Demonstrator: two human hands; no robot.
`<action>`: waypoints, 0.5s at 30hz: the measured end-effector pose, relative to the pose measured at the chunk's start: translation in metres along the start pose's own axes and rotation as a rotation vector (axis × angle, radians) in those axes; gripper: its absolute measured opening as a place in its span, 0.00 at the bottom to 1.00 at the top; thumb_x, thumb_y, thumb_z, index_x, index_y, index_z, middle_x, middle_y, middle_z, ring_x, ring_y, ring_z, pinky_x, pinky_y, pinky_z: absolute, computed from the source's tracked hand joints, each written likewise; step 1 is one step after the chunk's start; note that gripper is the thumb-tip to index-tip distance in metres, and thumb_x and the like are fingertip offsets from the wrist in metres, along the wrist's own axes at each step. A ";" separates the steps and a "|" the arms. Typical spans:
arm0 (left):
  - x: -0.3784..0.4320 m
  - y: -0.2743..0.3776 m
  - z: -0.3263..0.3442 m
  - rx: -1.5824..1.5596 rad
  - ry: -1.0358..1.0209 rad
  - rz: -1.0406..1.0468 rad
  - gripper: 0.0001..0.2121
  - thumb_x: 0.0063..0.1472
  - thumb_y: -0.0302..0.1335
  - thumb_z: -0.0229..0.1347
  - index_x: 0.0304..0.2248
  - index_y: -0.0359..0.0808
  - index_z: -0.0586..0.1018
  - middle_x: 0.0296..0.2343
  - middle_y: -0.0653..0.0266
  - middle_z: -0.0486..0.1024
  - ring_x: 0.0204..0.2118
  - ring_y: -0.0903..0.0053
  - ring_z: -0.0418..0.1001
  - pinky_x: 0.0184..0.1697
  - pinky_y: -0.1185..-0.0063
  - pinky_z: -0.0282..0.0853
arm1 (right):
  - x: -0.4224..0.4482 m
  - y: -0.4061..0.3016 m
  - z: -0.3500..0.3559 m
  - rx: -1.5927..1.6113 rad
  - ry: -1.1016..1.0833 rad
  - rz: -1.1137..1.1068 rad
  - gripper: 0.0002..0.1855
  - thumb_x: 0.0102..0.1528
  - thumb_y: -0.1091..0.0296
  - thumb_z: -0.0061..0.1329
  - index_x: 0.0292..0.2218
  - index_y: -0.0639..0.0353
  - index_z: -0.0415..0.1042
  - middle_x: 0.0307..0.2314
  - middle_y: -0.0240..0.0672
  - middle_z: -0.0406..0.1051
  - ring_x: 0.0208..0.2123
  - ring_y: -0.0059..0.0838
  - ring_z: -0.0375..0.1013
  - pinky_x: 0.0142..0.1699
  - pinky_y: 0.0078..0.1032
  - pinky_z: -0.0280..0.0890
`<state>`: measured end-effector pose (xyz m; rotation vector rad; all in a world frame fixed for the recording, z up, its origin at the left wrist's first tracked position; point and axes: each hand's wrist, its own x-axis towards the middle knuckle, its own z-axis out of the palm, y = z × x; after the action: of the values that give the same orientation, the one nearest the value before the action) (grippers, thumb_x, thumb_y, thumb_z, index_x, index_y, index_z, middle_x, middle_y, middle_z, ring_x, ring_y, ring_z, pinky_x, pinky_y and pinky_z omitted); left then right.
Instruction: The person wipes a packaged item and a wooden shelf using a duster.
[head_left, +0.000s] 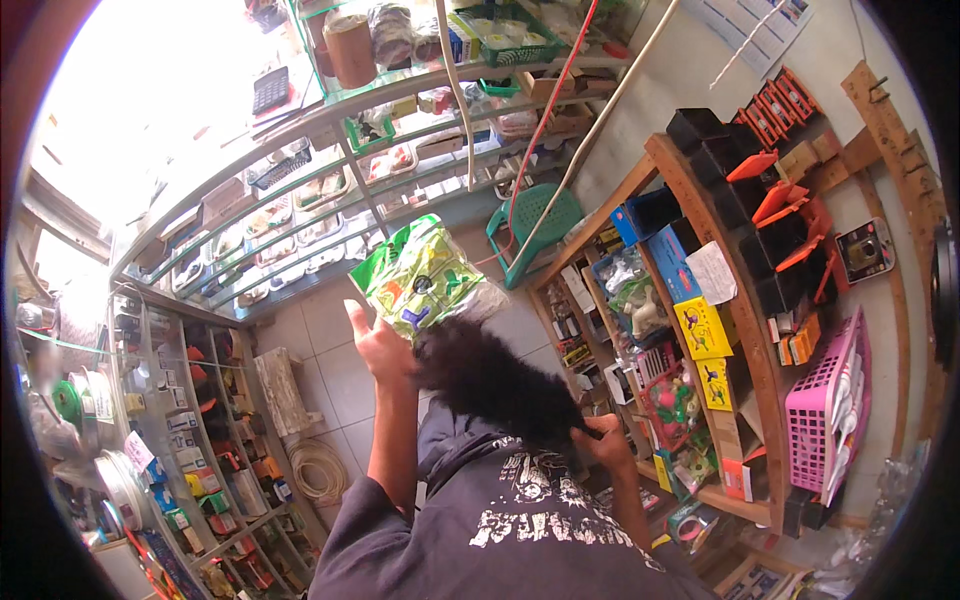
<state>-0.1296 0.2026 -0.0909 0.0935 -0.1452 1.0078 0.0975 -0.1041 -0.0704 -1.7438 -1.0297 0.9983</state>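
Observation:
In my left hand (384, 349) is a clear and green plastic packet (424, 277) with small coloured pieces or pictures showing on it; the fingers are partly hidden behind it. My right hand (606, 444), low and to the right, is closed around the thin handle of a black fluffy duster (495, 375), probably of feathers. The duster's head points up and left across my chest and overlaps the packet's lower edge; whether the two touch I cannot tell.
A glass display counter (352, 150) with trays curves around the front and left. A green plastic chair (540, 225) stands ahead. Wooden shelving (720, 315) with boxes and a pink basket (825, 412) is on the right. Cords hang overhead; coiled hose (319, 469) lies on the tiled floor.

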 end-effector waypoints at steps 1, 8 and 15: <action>-0.003 -0.001 0.000 0.001 -0.002 0.002 0.35 0.62 0.55 0.29 0.55 0.33 0.59 0.51 0.52 0.63 0.52 0.59 0.62 0.57 0.61 0.54 | -0.001 0.001 0.000 -0.022 0.005 0.028 0.13 0.50 0.63 0.55 0.26 0.66 0.73 0.14 0.29 0.67 0.18 0.13 0.62 0.24 0.19 0.58; 0.000 -0.010 0.029 0.065 0.091 -0.001 0.35 0.62 0.56 0.31 0.56 0.33 0.59 0.53 0.54 0.63 0.53 0.60 0.62 0.56 0.63 0.55 | 0.001 0.009 -0.005 -0.230 0.007 -0.119 0.14 0.51 0.62 0.55 0.24 0.67 0.73 0.14 0.26 0.67 0.18 0.14 0.63 0.23 0.19 0.58; 0.004 -0.021 0.053 0.338 0.287 0.111 0.26 0.65 0.46 0.36 0.54 0.34 0.61 0.50 0.53 0.65 0.50 0.60 0.66 0.54 0.63 0.60 | -0.001 0.018 -0.007 -0.085 0.016 0.043 0.16 0.51 0.60 0.54 0.22 0.66 0.72 0.14 0.27 0.66 0.17 0.15 0.62 0.23 0.20 0.56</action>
<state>-0.1135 0.1872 -0.0383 0.2494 0.2859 1.1381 0.1078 -0.1127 -0.0850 -1.8475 -1.0419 0.9780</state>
